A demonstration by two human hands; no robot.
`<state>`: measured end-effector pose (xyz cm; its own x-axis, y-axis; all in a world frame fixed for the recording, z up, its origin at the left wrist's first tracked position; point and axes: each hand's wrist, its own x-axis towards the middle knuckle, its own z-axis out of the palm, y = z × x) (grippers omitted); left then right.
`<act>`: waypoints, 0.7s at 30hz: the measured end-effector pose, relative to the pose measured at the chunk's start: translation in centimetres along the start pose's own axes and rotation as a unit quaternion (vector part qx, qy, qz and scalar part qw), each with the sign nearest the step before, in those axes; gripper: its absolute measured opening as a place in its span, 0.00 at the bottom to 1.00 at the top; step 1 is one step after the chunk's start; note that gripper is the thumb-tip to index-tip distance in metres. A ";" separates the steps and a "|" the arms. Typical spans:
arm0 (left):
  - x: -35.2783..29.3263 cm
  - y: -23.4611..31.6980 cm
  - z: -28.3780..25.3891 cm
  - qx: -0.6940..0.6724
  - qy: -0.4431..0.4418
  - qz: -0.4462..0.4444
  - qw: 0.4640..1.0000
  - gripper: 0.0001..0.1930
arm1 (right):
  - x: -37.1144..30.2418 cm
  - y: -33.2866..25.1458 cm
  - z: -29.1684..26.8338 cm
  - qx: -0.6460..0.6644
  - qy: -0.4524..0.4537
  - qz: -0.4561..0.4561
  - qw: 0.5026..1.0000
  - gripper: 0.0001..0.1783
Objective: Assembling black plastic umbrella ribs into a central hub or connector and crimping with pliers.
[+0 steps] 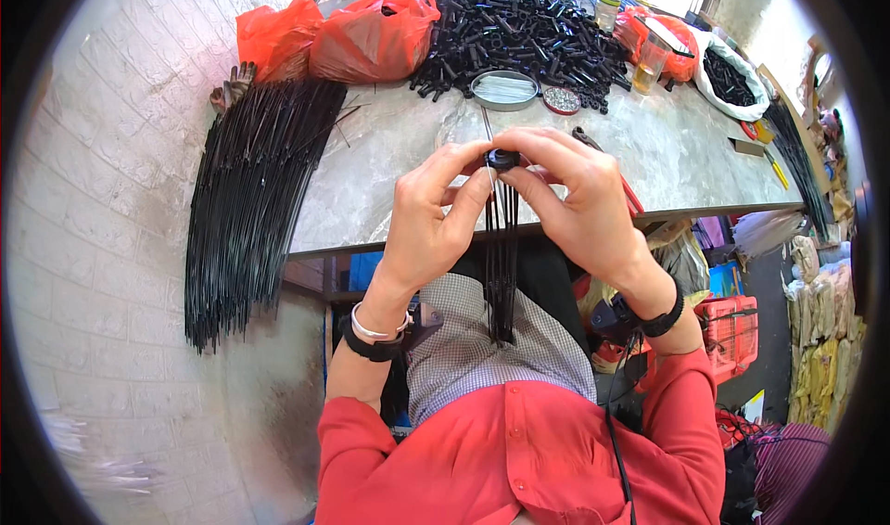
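Over the table's front edge, my two hands meet at a small round black hub (pixel 502 160). My left hand (pixel 428 211) pinches its left side with thumb and forefinger, beside a thin wire (pixel 485 124) that sticks up. Fingers of my right hand (pixel 589 200) curl over the top and right of the hub, the thumb under it. From the hub hang several thin black rods (pixel 502 265), like umbrella ribs, reaching down to my lap. Fingertips cover much of the hub, so how the wire runs around it cannot be made out.
A large heap of black tubular parts (pixel 524 38) lies at the back, near red plastic bags (pixel 375 43). Long black rods (pixel 255 200) overhang the table's left. A dish of white wires (pixel 503 89), a small red-rimmed dish (pixel 562 100) and red-handled pliers (pixel 630 196) are close by.
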<state>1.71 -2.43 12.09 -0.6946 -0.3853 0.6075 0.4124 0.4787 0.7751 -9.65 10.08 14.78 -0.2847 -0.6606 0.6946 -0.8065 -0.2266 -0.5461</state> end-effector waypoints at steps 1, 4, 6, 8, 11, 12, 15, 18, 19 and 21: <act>0.0 0.0 -0.1 -0.004 0.003 -0.006 1.000 0.12 | -0.1 0.3 0.4 -0.014 0.020 -0.031 0.999 0.14; 0.0 0.3 -0.3 0.002 -0.001 -0.018 1.000 0.12 | -0.1 0.4 0.8 -0.082 0.057 -0.084 0.991 0.14; 0.0 0.2 -0.1 0.027 0.015 -0.005 1.000 0.12 | 0.0 0.7 1.1 -0.108 0.068 -0.105 0.986 0.14; -0.1 -0.2 0.2 0.027 0.022 -0.006 0.999 0.13 | 0.1 1.4 1.6 -0.161 0.083 -0.145 0.973 0.14; -0.1 -0.3 0.6 0.014 0.043 0.017 0.999 0.15 | 0.1 1.4 1.7 -0.171 0.083 -0.150 0.970 0.15; 0.0 -0.3 0.8 0.016 0.039 0.016 0.999 0.15 | 0.1 1.3 1.6 -0.173 0.079 -0.142 0.972 0.15; 0.2 -0.3 1.4 0.012 0.049 -0.012 0.999 0.15 | 0.1 1.8 1.8 -0.163 0.094 -0.144 0.972 0.15; 0.3 -0.7 1.2 0.023 0.068 -0.035 0.997 0.14 | -0.3 1.0 1.9 -0.119 0.082 -0.075 0.987 0.16; 0.2 -0.6 1.1 -0.006 0.059 -0.057 0.997 0.13 | -0.4 1.1 2.0 -0.115 0.087 -0.071 0.987 0.16; 0.3 -0.4 0.8 -0.029 0.049 -0.082 0.995 0.13 | -0.6 1.2 2.2 -0.093 0.099 -0.069 0.988 0.17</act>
<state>0.86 -2.08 11.77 -0.6962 -0.5301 0.4840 0.3340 0.3576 0.8721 -9.35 8.64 12.68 -0.2454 -0.4756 0.8447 -0.9212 -0.1569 -0.3560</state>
